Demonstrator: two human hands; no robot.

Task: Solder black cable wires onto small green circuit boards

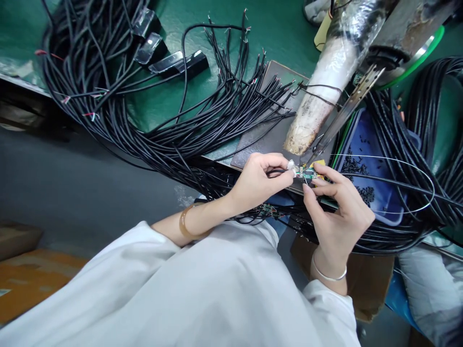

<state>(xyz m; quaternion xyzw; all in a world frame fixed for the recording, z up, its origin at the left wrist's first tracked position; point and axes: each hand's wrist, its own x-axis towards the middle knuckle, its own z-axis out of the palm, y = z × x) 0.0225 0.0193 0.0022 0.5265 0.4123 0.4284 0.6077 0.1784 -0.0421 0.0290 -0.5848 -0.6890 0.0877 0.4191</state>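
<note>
My left hand (265, 176) is closed in a pinch on the stripped end of a black cable (275, 171), with a white wrap at its fingertip. The cable's thin wires meet one end of a small green circuit board (306, 174). My right hand (334, 202) has its thumb and fingers closed around the board's other end, near a yellow piece (319, 166). Just above the board is the narrow tip of a soldering iron (338, 118), slanting down from a stand; I cannot tell if it touches. Several wired circuit boards (267, 210) lie below my hands.
A large bundle of black cables (144, 140) spreads across the green table (282, 29) at left. A pale wrapped tube (321, 91) hangs over a grey plate (258, 127). At right are a blue tray (388, 218) of small black pieces and more coiled cables (423, 101).
</note>
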